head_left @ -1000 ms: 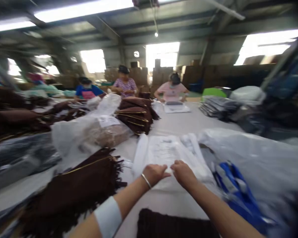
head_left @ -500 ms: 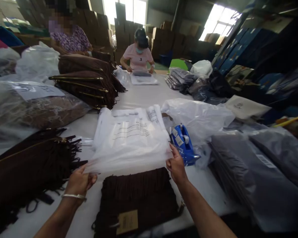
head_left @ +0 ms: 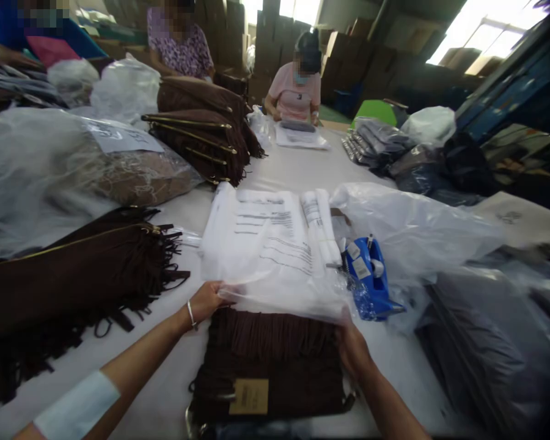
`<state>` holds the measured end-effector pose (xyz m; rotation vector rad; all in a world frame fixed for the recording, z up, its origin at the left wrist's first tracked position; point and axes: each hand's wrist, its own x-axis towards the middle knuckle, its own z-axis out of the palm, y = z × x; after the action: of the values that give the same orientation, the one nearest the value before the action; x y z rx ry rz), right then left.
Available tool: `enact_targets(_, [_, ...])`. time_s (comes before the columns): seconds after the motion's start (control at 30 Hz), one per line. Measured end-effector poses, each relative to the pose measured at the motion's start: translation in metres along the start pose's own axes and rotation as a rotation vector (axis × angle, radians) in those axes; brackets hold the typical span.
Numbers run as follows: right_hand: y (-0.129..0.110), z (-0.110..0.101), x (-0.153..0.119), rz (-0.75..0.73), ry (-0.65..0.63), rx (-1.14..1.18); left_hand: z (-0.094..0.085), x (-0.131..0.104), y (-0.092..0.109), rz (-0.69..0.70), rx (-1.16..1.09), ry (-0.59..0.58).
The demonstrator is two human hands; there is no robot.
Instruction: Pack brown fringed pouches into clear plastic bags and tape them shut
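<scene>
Your left hand [head_left: 206, 300] pinches near-left edge of clear plastic bag [head_left: 275, 269], fingers closed on film. Your right hand [head_left: 354, 348] grips bag's near-right corner, fingers closed on it. Bag lies at 12 o'clock of brown fringed bag [head_left: 270, 366], overlapping its far edge. Blue tape dispenser [head_left: 371, 278] at 3 o'clock of plastic bag, just beside it.

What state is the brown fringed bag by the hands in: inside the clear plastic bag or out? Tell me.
Out. The brown fringed bag lies bare on the table; the clear plastic bag, pinched by left hand and right hand, overlaps only its far edge.
</scene>
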<state>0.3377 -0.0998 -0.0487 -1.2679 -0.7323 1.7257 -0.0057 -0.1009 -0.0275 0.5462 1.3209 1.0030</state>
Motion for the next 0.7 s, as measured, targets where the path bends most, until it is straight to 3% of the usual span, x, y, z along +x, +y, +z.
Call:
enact_targets(0.1, [0.006, 0.009, -0.014, 0.165, 0.082, 0.081, -0.003, -0.015, -0.013, 0.005, -0.079, 0.103])
enact_targets(0.23, [0.011, 0.013, -0.022, 0.298, 0.062, 0.028, -0.003, -0.041, -0.023, -0.016, -0.152, 0.199])
enact_targets(0.37, [0.014, 0.009, -0.03, 0.247, 0.029, -0.1, -0.002, -0.077, -0.035, -0.076, -0.168, 0.254])
enact_targets(0.5, [0.014, 0.001, -0.043, 0.134, 0.079, -0.444, 0.001, -0.108, -0.047, -0.15, -0.086, 0.315])
enact_targets(0.6, [0.011, -0.005, -0.054, 0.08, 0.09, -0.65, 0.003, -0.122, -0.05, -0.078, 0.078, 0.257])
enact_targets(0.7, [0.007, -0.009, -0.061, 0.028, -0.007, -0.723, 0.0, -0.132, -0.054, 0.054, 0.278, 0.231])
